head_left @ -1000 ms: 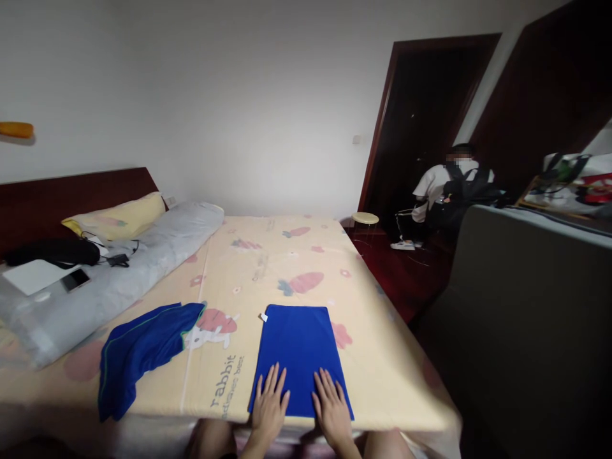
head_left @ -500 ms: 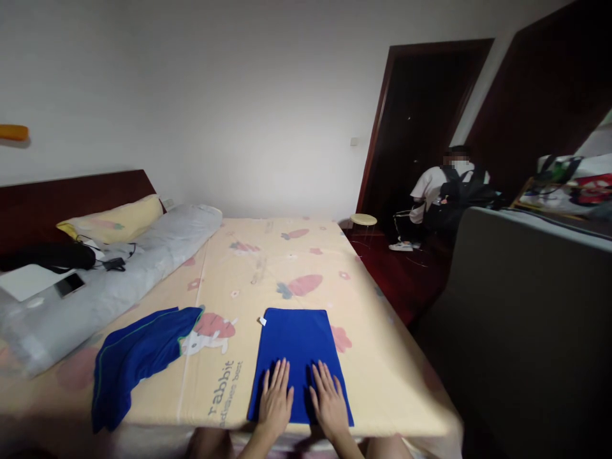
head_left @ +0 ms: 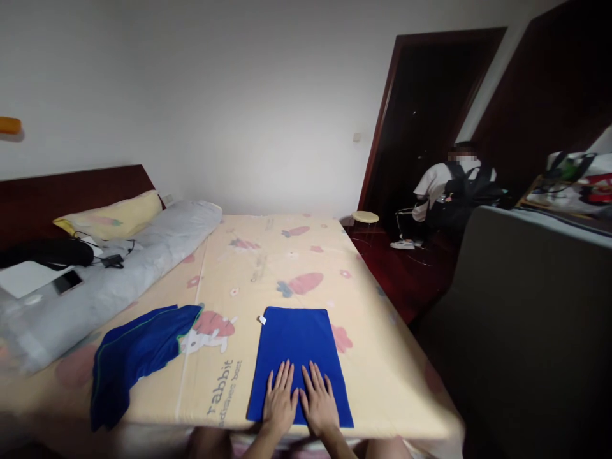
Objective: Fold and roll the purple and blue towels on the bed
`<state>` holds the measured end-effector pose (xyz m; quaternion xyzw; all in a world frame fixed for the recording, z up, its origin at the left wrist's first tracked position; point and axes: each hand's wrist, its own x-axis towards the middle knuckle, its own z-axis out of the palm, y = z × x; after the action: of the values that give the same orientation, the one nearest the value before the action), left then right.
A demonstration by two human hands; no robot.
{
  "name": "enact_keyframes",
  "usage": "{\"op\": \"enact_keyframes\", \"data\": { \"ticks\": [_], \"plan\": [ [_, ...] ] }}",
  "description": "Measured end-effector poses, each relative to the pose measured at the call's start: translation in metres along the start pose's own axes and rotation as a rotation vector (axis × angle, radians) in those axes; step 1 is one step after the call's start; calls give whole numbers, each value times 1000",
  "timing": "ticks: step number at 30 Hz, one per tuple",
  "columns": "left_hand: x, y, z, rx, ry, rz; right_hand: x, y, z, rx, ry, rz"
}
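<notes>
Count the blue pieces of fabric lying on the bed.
2. One folded blue cloth lies flat at the near edge of the bed, under the left hand and right hand. One crumpled blue garment lies to its left, reaching that edge. None seems hidden.

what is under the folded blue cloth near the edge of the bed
The folded blue cloth lies flat on the yellow bedsheet, with the left hand and right hand flat on top. Whatever print or item it covers cannot be seen.
</notes>
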<state>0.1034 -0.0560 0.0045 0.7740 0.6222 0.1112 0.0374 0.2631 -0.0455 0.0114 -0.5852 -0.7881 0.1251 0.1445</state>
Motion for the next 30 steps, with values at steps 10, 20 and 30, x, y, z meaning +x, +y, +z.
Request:
{"op": "enact_keyframes", "data": {
  "ticks": [10, 20, 30],
  "plan": [
    [-25, -37, -28, 69, -24, 2, -24, 42, -14, -29, 55, 106],
    [-5, -26, -22, 153, 44, 52, 8, 20, -13, -8, 31, 3],
    [3, -31, 3, 164, 135, 64, 16, 34, 17, 2, 92, -99]
  ]
}}
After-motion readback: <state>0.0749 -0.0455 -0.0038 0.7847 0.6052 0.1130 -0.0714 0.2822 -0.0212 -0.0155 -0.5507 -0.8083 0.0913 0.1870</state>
